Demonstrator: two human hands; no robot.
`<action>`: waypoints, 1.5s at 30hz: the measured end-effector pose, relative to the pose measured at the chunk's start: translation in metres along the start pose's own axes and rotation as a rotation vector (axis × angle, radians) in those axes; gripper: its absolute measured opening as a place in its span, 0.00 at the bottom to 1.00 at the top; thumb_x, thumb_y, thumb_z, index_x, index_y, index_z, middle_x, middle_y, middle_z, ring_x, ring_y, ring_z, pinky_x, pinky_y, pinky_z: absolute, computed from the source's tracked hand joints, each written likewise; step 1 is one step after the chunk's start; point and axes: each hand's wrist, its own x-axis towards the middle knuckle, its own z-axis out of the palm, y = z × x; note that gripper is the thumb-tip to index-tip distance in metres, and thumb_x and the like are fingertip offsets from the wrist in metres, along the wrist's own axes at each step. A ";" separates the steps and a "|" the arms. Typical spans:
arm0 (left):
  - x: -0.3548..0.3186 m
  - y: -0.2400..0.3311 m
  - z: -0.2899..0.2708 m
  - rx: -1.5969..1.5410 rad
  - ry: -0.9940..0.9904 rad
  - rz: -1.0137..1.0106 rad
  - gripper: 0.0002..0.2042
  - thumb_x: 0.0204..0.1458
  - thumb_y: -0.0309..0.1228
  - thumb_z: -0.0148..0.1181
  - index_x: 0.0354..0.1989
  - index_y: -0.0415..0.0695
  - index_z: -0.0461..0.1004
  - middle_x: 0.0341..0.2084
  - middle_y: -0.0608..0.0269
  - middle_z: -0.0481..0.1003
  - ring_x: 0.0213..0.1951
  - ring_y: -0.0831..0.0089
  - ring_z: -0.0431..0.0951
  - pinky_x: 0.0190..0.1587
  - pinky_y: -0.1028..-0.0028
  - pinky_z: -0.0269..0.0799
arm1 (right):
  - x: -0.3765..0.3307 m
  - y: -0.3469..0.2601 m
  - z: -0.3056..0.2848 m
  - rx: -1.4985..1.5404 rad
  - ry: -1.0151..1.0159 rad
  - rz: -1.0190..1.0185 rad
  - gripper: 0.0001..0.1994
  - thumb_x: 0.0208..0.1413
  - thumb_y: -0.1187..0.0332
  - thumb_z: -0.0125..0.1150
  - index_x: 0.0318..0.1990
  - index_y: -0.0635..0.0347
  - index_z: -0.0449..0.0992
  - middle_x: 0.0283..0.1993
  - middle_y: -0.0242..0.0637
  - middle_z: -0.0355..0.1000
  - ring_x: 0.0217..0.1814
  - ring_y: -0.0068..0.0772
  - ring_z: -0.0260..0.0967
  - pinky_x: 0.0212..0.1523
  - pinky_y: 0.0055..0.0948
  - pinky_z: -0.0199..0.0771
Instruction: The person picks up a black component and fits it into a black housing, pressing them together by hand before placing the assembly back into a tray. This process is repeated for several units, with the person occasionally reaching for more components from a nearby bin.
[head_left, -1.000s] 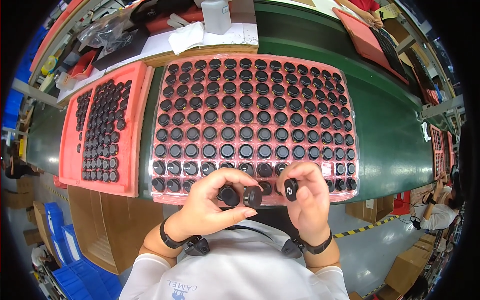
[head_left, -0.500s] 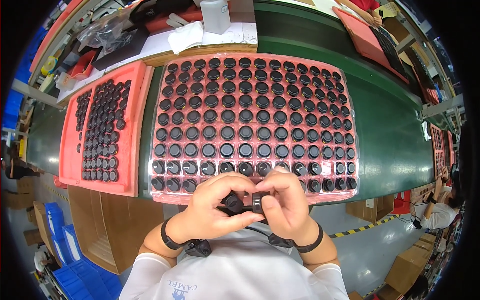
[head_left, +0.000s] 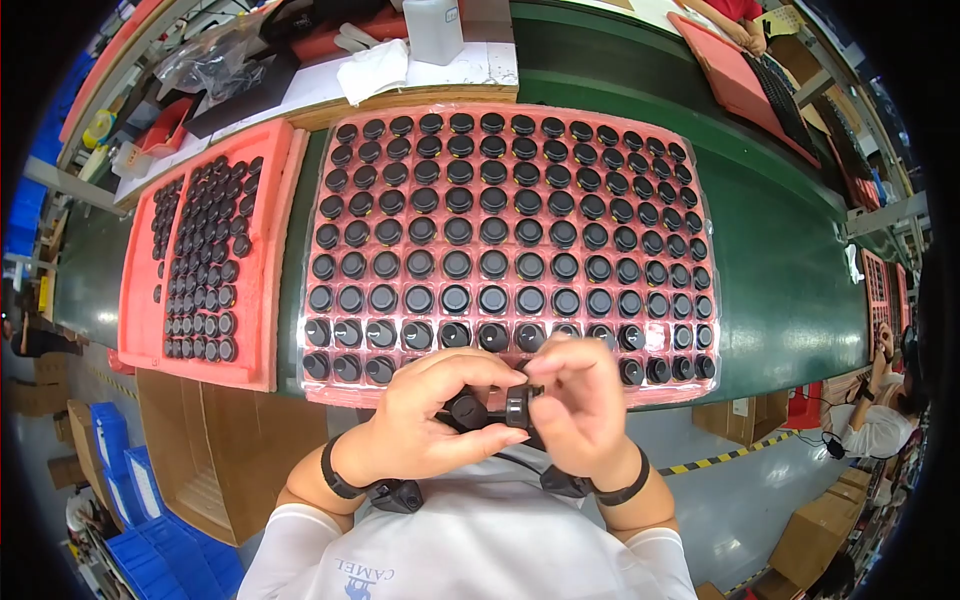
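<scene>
Both my hands meet just below the near edge of a large pink tray (head_left: 500,115) filled with rows of round black parts. My left hand (head_left: 430,425) curls around a small round black part (head_left: 466,410). A second round black part (head_left: 519,405) is pinched in the fingers of my right hand (head_left: 580,410), pressed close against the one in my left. The two parts touch or nearly touch between my thumbs. Dark bands sit on both wrists.
A smaller pink foam tray (head_left: 140,270) with smaller black parts lies to the left on the green conveyor belt (head_left: 780,270). Behind are white cloths, a white container (head_left: 433,28) and another pink tray (head_left: 730,70). Cardboard boxes and blue crates stand below left. Another person sits at far right.
A second ago my hands were apart, each holding a black part. They have come together, and the two parts are now pressed side by side between my fingers.
</scene>
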 end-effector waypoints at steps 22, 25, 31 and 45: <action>-0.006 -0.001 -0.006 -0.155 -0.046 -0.078 0.22 0.41 0.25 0.72 0.45 0.35 0.71 0.38 0.53 0.75 0.36 0.70 0.76 0.41 0.72 0.72 | 0.003 -0.008 -0.002 0.209 0.004 0.140 0.21 0.59 0.52 0.57 0.47 0.61 0.63 0.35 0.35 0.64 0.34 0.24 0.59 0.38 0.23 0.60; -0.004 0.001 -0.006 -0.125 -0.028 -0.059 0.22 0.41 0.25 0.72 0.45 0.34 0.71 0.39 0.53 0.75 0.35 0.71 0.75 0.38 0.73 0.72 | 0.002 -0.005 -0.010 0.095 -0.050 0.075 0.21 0.55 0.56 0.61 0.47 0.61 0.65 0.37 0.36 0.65 0.36 0.24 0.60 0.39 0.24 0.61; -0.003 0.005 -0.007 -0.107 -0.027 -0.135 0.22 0.42 0.28 0.72 0.44 0.35 0.72 0.39 0.54 0.74 0.34 0.74 0.73 0.36 0.76 0.71 | 0.005 -0.004 -0.013 -0.345 -0.074 -0.110 0.17 0.50 0.63 0.67 0.43 0.63 0.70 0.39 0.36 0.65 0.38 0.27 0.61 0.39 0.24 0.62; -0.003 0.000 -0.001 -0.178 0.005 -0.219 0.22 0.49 0.31 0.65 0.49 0.35 0.64 0.40 0.54 0.70 0.33 0.73 0.71 0.38 0.74 0.68 | -0.002 -0.032 -0.058 -0.781 0.090 -0.072 0.14 0.42 0.77 0.64 0.39 0.64 0.74 0.39 0.39 0.70 0.43 0.33 0.66 0.45 0.29 0.65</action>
